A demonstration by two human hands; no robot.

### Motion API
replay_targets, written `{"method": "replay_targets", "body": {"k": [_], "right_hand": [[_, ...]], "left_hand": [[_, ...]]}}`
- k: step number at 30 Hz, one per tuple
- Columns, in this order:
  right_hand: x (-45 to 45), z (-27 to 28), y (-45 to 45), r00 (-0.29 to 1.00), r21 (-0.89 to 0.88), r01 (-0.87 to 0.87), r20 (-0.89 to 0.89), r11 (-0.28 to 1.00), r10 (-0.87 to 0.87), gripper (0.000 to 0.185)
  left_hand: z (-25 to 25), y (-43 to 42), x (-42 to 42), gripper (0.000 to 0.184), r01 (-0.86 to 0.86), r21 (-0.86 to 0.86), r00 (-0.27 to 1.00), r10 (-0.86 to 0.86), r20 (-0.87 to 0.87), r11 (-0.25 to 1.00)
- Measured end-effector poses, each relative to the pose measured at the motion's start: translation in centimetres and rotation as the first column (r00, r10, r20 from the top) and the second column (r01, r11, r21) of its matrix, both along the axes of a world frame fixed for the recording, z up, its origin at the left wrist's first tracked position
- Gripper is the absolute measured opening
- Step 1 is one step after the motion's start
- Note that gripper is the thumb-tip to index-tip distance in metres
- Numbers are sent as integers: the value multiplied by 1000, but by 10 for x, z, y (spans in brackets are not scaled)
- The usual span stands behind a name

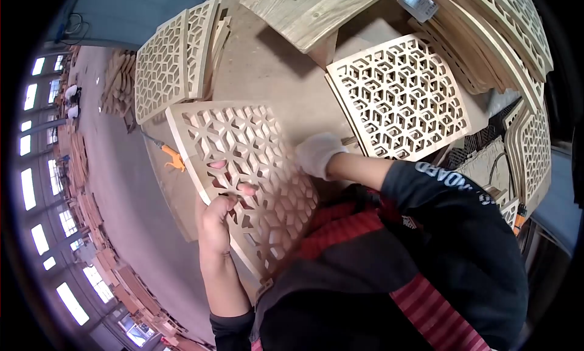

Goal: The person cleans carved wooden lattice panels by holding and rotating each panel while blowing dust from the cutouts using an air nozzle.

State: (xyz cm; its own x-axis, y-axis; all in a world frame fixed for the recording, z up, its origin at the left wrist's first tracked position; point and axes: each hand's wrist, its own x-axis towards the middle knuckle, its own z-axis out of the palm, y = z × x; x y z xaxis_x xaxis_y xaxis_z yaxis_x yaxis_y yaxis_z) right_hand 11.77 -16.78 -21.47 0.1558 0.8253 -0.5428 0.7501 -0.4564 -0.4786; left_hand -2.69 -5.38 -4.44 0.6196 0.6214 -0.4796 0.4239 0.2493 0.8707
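A pale wooden lattice panel point(240, 144) is tilted up in front of my body. My left hand point(220, 220), bare, grips its left edge, with fingertips showing through the cut-outs. My right hand point(317, 156), in a white glove, is at the panel's right side, blurred; its fingers are smeared and partly lost against the panel. Right of that glove, a second lattice panel point(401, 95) lies on top of another one on the table.
More lattice panels point(161, 68) lean at the back left. A wooden board point(316, 13) is at the top. Stacked curved panels point(486, 34) stand at the right. An orange-handled air gun point(173, 158) hangs by the table's left edge. Far left, a person point(73, 101) is visible.
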Motion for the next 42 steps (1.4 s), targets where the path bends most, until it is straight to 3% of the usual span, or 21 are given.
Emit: {"method": "replay_targets", "body": {"k": [1, 4, 5, 8, 9, 12, 13, 16, 17, 20, 21, 25, 28, 33, 35, 37, 40, 42], "right_hand": [[-5, -6, 6, 998, -30, 56, 5, 998, -56, 26], [10, 1, -16, 998, 50, -7, -66, 999, 10, 28], [13, 0, -21, 996, -33, 83, -6, 996, -84, 28], [17, -12, -25, 995, -35, 88, -40, 996, -89, 29], [18, -3, -25, 982, 96, 133, -145, 986, -119, 29], [4, -21, -8, 996, 128, 88, -38, 988, -83, 31], [3, -20, -12, 979, 113, 193, -89, 975, -183, 28], [20, -1, -35, 985, -27, 148, -84, 989, -150, 28], [23, -1, -36, 991, -52, 103, -86, 993, -107, 28], [13, -24, -28, 993, 170, 72, -109, 983, -54, 28], [6, -27, -16, 998, 117, 57, -7, 992, -57, 24], [6, -27, -31, 984, 144, 153, -108, 978, -138, 28], [22, -15, -45, 990, 63, 129, -63, 990, -125, 28], [15, -18, -28, 989, 223, 143, -66, 964, -131, 29], [15, -22, -41, 983, 131, 166, -106, 977, -153, 30], [19, -25, -46, 989, 82, 125, -89, 989, -117, 34], [13, -16, -33, 998, 236, 62, -19, 970, -59, 36], [3, -33, -23, 995, 239, 91, -58, 967, -79, 36]], "left_hand": [[2, -2, 2, 63, -6, 20, 1000, 6, -17, 1000], [0, 1, -2, 64, -12, 19, 1000, 13, -26, 1000], [2, -1, 0, 64, -47, 27, 997, 49, -66, 999], [0, -4, 3, 65, -88, -19, 995, 88, -44, 996], [-1, -4, 4, 65, -60, -3, 998, 60, -24, 998], [3, -9, 12, 65, -71, 26, 997, 72, -39, 997], [3, -8, 10, 65, -46, 30, 998, 48, -38, 998], [2, -6, 7, 65, -14, 65, 997, 19, -77, 998], [-3, -6, 5, 65, -48, 20, 999, 49, -19, 999], [1, -12, 11, 64, -46, 58, 994, 51, -93, 997], [4, -19, 17, 62, -65, 89, 994, 72, -77, 994], [7, -15, 17, 62, -30, 142, 990, 48, -129, 989], [0, -15, 11, 61, -42, 107, 994, 52, -94, 993], [8, -18, 19, 63, -8, 107, 993, 20, -113, 994], [12, -21, 21, 63, -12, 141, 983, 38, -180, 990], [6, -19, 13, 63, -67, 99, 991, 77, -109, 993], [8, -25, 20, 61, -67, 132, 990, 82, -111, 989], [9, -26, 21, 60, -70, 138, 992, 83, -91, 988]]}}
